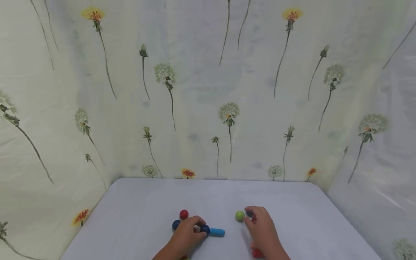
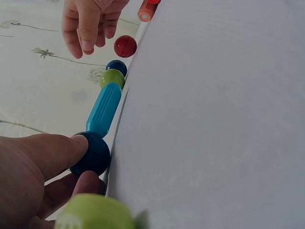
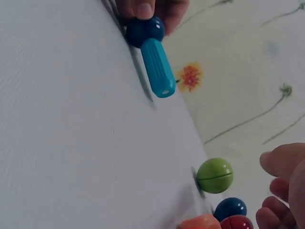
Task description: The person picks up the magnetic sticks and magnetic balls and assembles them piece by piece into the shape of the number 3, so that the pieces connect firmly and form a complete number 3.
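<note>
My left hand (image 1: 185, 234) pinches a dark blue ball (image 1: 205, 230) between thumb and fingers. A light blue ribbed rod (image 2: 104, 109) is joined to that ball and points rightward in the head view. My right hand (image 1: 261, 227) hovers beside a green ball (image 1: 239, 216) and a second dark blue ball (image 3: 230, 209), thumb and fingers parted. In the right wrist view its thumb is clear of the green ball. A red ball (image 3: 237, 223) and an orange rod (image 3: 200, 223) lie close by the second blue ball, partly cut off by the frame.
Left of my left hand are another red ball (image 1: 183, 214) and another dark blue ball (image 1: 176, 225). A blurred green piece (image 2: 95, 212) is near the left wrist. Under the right wrist shows a red piece (image 1: 258, 253). Flowered cloth (image 1: 201, 90) rises behind the white table (image 1: 146, 195).
</note>
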Demonstrator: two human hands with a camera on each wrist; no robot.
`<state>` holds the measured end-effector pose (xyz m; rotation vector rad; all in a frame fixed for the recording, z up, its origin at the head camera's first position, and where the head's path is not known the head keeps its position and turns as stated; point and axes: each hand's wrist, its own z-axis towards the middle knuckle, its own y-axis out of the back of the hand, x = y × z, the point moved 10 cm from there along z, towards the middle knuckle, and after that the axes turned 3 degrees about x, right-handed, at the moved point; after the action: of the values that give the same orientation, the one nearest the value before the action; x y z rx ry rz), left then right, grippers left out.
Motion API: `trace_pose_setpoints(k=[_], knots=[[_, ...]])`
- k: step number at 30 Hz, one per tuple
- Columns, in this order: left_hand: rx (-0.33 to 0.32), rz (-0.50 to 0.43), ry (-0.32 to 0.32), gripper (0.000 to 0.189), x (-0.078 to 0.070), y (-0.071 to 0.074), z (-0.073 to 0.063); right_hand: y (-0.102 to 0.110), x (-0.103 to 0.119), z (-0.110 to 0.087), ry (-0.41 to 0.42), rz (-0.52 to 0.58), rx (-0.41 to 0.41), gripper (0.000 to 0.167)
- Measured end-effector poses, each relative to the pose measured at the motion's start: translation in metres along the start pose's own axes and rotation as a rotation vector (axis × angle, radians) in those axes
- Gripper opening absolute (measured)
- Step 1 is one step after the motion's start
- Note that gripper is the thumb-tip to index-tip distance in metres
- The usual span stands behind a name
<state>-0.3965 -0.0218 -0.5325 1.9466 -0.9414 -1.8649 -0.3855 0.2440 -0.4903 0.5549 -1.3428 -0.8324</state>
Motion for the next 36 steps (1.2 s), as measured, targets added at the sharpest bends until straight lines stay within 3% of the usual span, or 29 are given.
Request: trace_pose_setpoints(k=[6,14,36], knots=[[-0.016,-0.015,-0.021,0.022,-0.003,0.003,0.001,0.014,-0.018,0.002,-0.055,-0.005,-0.045,0.043],[0.001,-0.014,-0.001,0.022,-0.002,0.002,0.0,0.01,-0.05,0.003,-0.176,0.015,0.008,0.057],[0.003,-0.016,0.007,0.023,0.004,0.0,-0.004,-0.01,-0.07,0.002,-0.228,0.108,0.088,0.041]])
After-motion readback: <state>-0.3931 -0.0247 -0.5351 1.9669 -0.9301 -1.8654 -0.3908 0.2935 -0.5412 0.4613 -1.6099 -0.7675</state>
